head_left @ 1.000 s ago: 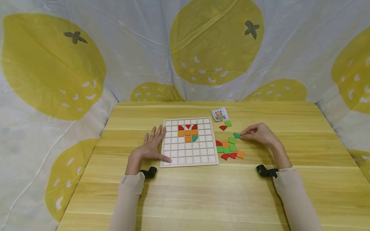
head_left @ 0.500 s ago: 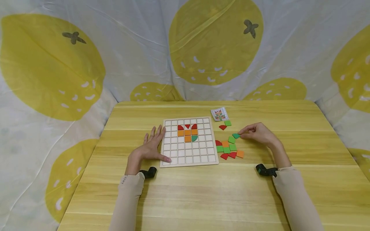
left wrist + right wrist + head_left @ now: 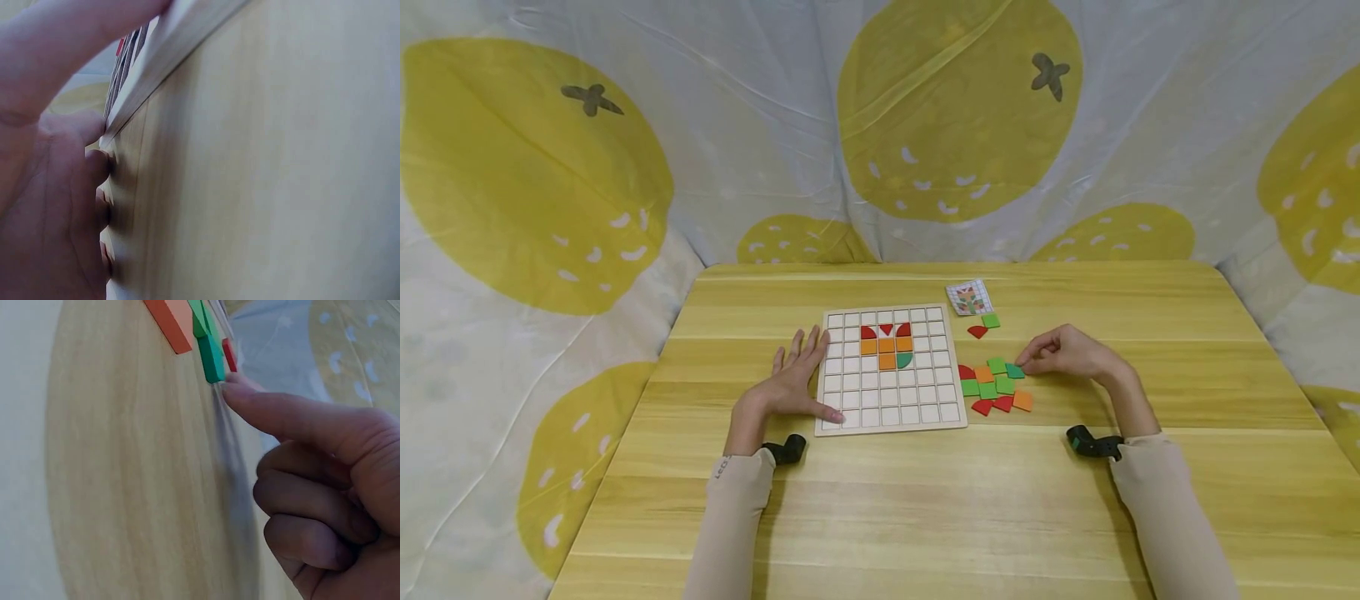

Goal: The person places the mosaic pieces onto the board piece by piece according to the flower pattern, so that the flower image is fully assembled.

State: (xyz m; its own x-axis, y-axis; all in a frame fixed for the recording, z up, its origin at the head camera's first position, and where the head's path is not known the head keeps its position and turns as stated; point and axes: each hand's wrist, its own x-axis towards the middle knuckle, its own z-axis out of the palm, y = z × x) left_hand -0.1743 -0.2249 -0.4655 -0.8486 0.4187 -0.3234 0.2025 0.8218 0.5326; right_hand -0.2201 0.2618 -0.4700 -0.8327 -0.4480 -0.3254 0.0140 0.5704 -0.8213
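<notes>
8 coloured pieces (image 3: 887,344) sit in the grid board (image 3: 900,392) as I watch from my end: 3 red across the top, 4 orange beneath, and 1 teal quarter (image 3: 904,360) at lower right. Over to the left, the person's left grip (image 3: 792,382) is spread and relaxed, thumb on the board's near corner, fingertips along its side edge. Across the surface (image 3: 895,508), the right grip (image 3: 1067,350) has thumb and forefinger together, touching the end of a loose teal piece (image 3: 1014,372); whether they pinch it, I can't tell, though my right wrist view shows the other fingers curled in. That teal piece lies flat, right of the board, against a green square (image 3: 996,366). Around it I've got more green squares (image 3: 987,390), red wedges (image 3: 982,408) and 2 orange squares (image 3: 1022,402). Farther back, a printed card (image 3: 968,297) lies near the board's far right corner, 1 red wedge (image 3: 977,332) and 1 green tile (image 3: 991,321) just beside it.
</notes>
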